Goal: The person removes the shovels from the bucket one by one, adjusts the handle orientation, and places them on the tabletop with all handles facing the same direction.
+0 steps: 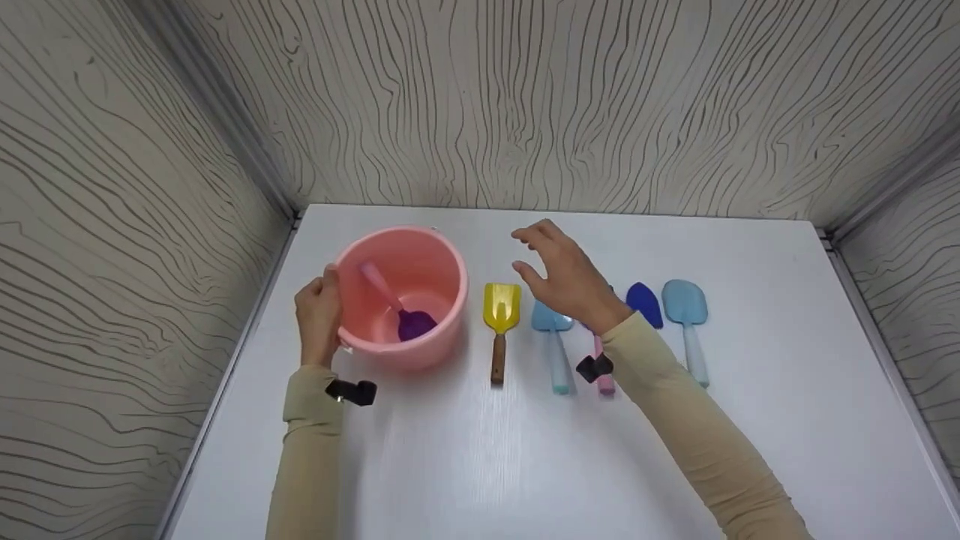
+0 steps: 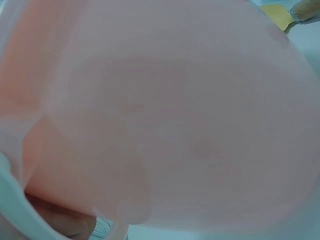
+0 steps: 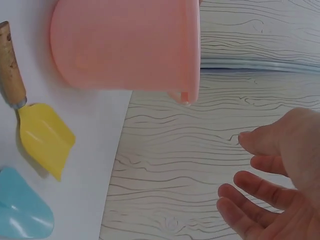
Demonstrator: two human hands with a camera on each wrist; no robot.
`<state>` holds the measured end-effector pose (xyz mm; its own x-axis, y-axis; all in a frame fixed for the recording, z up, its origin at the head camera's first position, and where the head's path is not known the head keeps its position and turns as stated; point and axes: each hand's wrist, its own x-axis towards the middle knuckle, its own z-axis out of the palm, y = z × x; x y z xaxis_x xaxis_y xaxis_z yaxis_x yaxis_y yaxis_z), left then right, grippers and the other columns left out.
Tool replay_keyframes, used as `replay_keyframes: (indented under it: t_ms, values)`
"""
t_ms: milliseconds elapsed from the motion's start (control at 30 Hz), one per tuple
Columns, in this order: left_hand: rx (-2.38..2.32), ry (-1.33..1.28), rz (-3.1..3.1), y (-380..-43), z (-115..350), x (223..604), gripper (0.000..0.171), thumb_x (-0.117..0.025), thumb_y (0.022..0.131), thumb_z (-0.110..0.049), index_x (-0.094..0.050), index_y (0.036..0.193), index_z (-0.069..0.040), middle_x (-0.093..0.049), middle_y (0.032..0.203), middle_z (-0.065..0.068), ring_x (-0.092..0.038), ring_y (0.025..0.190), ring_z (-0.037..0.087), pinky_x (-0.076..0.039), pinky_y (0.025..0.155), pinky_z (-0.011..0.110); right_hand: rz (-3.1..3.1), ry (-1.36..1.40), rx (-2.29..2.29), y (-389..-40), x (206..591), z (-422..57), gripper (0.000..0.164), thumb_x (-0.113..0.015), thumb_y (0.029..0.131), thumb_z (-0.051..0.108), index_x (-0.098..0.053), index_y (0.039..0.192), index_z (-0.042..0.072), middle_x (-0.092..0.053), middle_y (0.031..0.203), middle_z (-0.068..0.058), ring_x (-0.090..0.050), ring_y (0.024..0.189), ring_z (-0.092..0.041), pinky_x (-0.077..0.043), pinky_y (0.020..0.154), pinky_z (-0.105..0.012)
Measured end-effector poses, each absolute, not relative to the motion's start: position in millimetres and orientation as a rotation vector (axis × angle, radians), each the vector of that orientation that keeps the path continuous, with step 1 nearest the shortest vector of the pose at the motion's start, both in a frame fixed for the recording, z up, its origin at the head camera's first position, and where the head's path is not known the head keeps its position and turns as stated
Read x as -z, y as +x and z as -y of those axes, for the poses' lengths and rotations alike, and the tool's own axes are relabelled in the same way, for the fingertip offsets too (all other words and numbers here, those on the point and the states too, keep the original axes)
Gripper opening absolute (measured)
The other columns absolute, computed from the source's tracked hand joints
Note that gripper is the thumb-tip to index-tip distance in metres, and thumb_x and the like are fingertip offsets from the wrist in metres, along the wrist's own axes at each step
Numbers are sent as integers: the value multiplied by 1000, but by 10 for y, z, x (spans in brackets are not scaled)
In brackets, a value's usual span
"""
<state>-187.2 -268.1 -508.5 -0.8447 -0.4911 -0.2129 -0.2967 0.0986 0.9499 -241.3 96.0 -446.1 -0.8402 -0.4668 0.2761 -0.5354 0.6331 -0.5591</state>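
My left hand (image 1: 319, 315) grips the rim of a pink bucket (image 1: 420, 360) at its left side. Inside the bucket lies a toy shovel with a purple scoop (image 1: 415, 325) and a pink handle. The bucket's outer wall (image 2: 175, 125) fills most of the left wrist view. My right hand (image 1: 566, 281) holds nothing and hovers with fingers apart, right of the bucket and over the row of shovels. Nearest to it are a yellow shovel (image 1: 500, 306) with a wooden handle and a light blue shovel (image 1: 559, 364), whose scoop is partly hidden by the hand.
Farther right, a pink handle (image 1: 606, 385) shows beneath the right wrist. Beside it are a dark blue scoop (image 1: 644, 304) and another light blue shovel (image 1: 685, 302). All lie on a white table (image 1: 450, 465), walled by wood-grain panels (image 1: 510, 105) at the back and sides.
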Motion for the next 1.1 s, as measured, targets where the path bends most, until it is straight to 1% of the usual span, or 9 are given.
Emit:
replay_keyframes:
  t_ms: [133,267,433,567,667,767,900,1033,1100]
  values:
    - [1860,809,2204,-1855,2691,5058,53,-46,111,-55,-55,92,-6,-59,82,10,-61,71,22,-51,54,28,2728,908,-997,-2435,4391,-679,40,-70,105,18,-61,143,9,-60,137,-9,-63,122,-25,-55,108,-38]
    - [1864,821,2198,-1851,2680,5057,53,-47,111,-54,-56,92,-6,-59,83,10,-60,71,21,-52,56,29,2728,1011,-1025,-2460,4364,-419,40,-70,106,19,-62,144,10,-61,136,-8,-63,122,-24,-56,106,-34]
    - [1854,843,2227,-1855,2670,5064,53,-46,111,-54,-55,92,-5,-60,86,10,-62,73,21,-54,59,31,2774,1090,-988,-2472,4396,-213,41,-69,106,20,-61,145,10,-61,135,-8,-64,123,-24,-55,107,-34]
    - [1855,837,2228,-1863,2669,5049,54,-45,111,-55,-57,95,-5,-60,88,11,-62,76,22,-56,61,32,2823,1134,-896,-2470,4433,-81,44,-69,106,16,-59,148,12,-60,136,-7,-64,123,-22,-55,107,-32]
    - [1869,835,2225,-1868,2674,5045,55,-45,111,-56,-57,97,-4,-60,88,11,-62,76,22,-56,61,32,2877,1160,-873,-2462,4463,29,46,-69,105,13,-58,150,15,-57,141,-5,-61,130,-21,-53,109,-33]
    - [1869,837,2220,-1869,2674,5048,54,-45,111,-56,-57,95,-6,-59,86,9,-61,74,21,-54,59,30,2927,1185,-885,-2456,4504,148,47,-68,105,12,-56,150,15,-54,148,-4,-58,137,-21,-52,112,-36]
    - [1855,840,2208,-1876,2673,5057,52,-47,111,-55,-54,88,-9,-56,80,6,-60,72,21,-50,55,27,2954,1230,-808,-2461,4575,302,48,-69,105,13,-56,150,16,-52,150,-4,-58,136,-22,-53,111,-37]
    - [1844,849,2207,-1887,2676,5063,50,-48,110,-55,-54,85,-12,-55,79,4,-60,72,21,-48,53,26,2940,1274,-749,-2476,4624,446,50,-66,105,6,-55,152,20,-52,152,-2,-54,137,-21,-52,113,-39]
    - [1833,852,2202,-1887,2677,5066,49,-48,110,-54,-53,84,-13,-54,76,3,-59,70,20,-47,52,26,2987,1207,-986,-2482,4652,526,43,-61,109,20,-54,152,26,-54,151,1,-53,137,-18,-49,115,-42]
